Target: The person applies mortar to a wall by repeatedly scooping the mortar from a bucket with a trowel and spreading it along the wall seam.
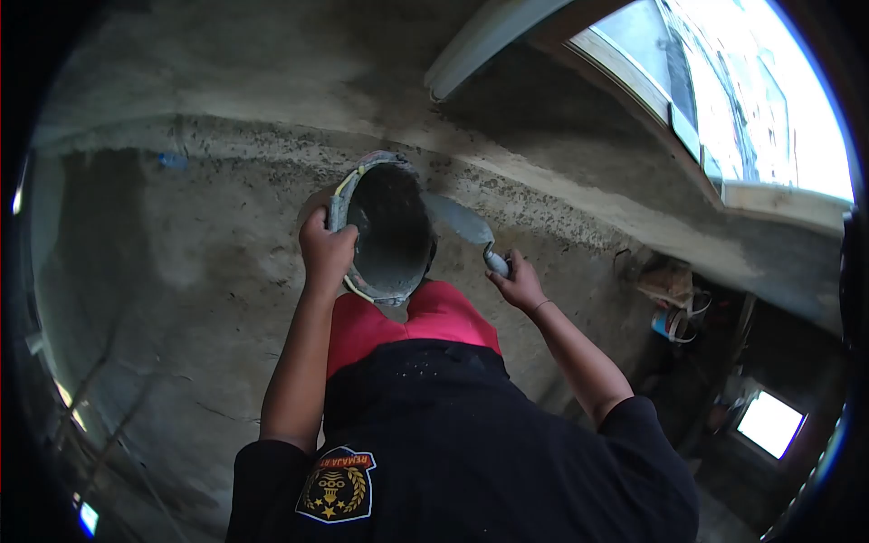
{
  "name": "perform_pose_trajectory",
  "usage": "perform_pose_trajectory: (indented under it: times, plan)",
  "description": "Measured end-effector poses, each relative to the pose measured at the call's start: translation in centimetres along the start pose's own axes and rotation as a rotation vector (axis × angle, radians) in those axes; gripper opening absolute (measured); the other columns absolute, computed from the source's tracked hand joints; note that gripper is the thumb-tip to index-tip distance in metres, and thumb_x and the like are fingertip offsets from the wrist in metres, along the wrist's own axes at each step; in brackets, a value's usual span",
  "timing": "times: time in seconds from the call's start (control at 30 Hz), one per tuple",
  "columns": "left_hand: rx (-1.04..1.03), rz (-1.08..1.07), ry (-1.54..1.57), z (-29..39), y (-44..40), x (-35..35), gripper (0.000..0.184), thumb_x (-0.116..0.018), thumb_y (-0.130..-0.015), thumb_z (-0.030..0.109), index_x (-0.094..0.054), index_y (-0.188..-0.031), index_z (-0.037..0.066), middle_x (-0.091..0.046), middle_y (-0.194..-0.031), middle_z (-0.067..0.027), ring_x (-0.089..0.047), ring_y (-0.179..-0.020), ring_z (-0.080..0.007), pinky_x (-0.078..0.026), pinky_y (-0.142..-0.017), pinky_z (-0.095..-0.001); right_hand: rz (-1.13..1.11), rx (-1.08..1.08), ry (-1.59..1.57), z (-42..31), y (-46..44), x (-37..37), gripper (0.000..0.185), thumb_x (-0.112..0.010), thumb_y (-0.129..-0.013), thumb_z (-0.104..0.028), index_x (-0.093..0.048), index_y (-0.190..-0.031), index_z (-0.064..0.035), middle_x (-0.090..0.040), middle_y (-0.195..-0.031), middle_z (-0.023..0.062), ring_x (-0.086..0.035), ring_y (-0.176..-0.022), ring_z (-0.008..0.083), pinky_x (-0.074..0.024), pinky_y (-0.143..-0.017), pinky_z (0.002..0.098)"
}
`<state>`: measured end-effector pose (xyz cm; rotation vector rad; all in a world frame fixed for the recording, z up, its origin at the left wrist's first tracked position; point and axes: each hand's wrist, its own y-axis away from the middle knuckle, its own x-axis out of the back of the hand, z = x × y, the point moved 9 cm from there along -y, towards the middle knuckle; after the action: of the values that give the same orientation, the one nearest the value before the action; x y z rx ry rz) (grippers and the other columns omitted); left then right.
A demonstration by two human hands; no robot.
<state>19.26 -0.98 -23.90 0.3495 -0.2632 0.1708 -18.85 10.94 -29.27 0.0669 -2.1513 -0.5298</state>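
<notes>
My left hand (328,249) grips the left rim of a cement-stained bucket (391,226), with the thumb over its edge. The bucket is tilted so that its dark inside faces me; how much lies in it I cannot make out. A pale yellowish handle (348,181) runs along the rim near that hand. To the right, my right hand (520,282) is closed around the grip of a trowel (460,220). The trowel's grey blade points left, its tip at the bucket's right rim; whether the two touch is unclear.
Rough concrete floor (217,262) spreads around me, meeting a wall along a crumbly edge ahead. A bluish plastic piece (173,161) lies at the far left. A small white-and-blue bucket (672,324) and a brown bag (668,283) stand at right. A bright window (742,100) is at upper right.
</notes>
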Motion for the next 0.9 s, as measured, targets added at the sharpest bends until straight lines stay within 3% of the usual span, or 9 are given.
perform_pose_trajectory:
  times: [0.1,0.27,0.3,0.57,0.9]
  plan:
    - [-0.046,-0.075,0.015,1.4,-1.0,0.1,0.018,-0.060,-0.069,0.005,-0.061,-0.085,-0.004,-0.061,-0.071,-0.0091,-0.055,-0.063,-0.0165,-0.047,-0.064,-0.0337,-0.092,-0.050,-0.050,-3.4,2.6,-1.4,0.048,-0.077,-0.078,-0.035,-0.056,-0.108,-0.0027,-0.068,-0.095,0.0245,-0.065,-0.093,0.0426,-0.0513,-0.079,0.0482]
    - [-0.157,-0.180,-0.036,3.7,-1.7,0.2,0.021,-0.061,-0.068,0.004,-0.064,-0.088,-0.002,-0.058,-0.069,-0.0052,-0.051,-0.061,-0.0131,-0.045,-0.059,-0.0315,-0.069,-0.107,-0.045,-7.7,5.0,-3.0,0.041,-0.070,-0.083,-0.034,-0.057,-0.108,-0.0053,-0.069,-0.094,0.0229,-0.066,-0.089,0.0429,-0.0516,-0.079,0.0493]
    - [-0.233,-0.185,0.017,4.5,-1.6,0.4,0.020,-0.061,-0.068,0.004,-0.063,-0.087,-0.001,-0.057,-0.068,-0.0047,-0.051,-0.060,-0.0128,-0.044,-0.058,-0.0313,-0.027,-0.082,0.009,-8.5,5.4,-3.0,0.038,-0.069,-0.083,-0.034,-0.058,-0.108,-0.0070,-0.069,-0.093,0.0215,-0.066,-0.086,0.0423,-0.0519,-0.077,0.0495]
    - [-0.239,-0.275,-0.050,6.7,-2.3,1.6,0.009,-0.061,-0.067,0.004,-0.056,-0.074,0.001,-0.050,-0.062,-0.0009,-0.045,-0.057,-0.0099,-0.039,-0.053,-0.0304,0.220,0.134,0.351,-13.8,5.4,-1.3,0.026,-0.071,-0.078,-0.026,-0.060,-0.099,-0.0143,-0.066,-0.081,0.0134,-0.066,-0.074,0.0347,-0.0532,-0.064,0.0450]
    - [-0.256,-0.407,-0.041,8.6,-2.6,2.3,0.020,-0.060,-0.068,0.003,-0.065,-0.088,0.001,-0.053,-0.068,0.0045,-0.045,-0.060,-0.0061,-0.040,-0.056,-0.0248,0.217,0.139,0.450,-16.2,3.2,-2.1,0.026,-0.070,-0.076,-0.022,-0.059,-0.099,-0.0144,-0.065,-0.083,0.0110,-0.067,-0.079,0.0314,-0.0537,-0.067,0.0430]
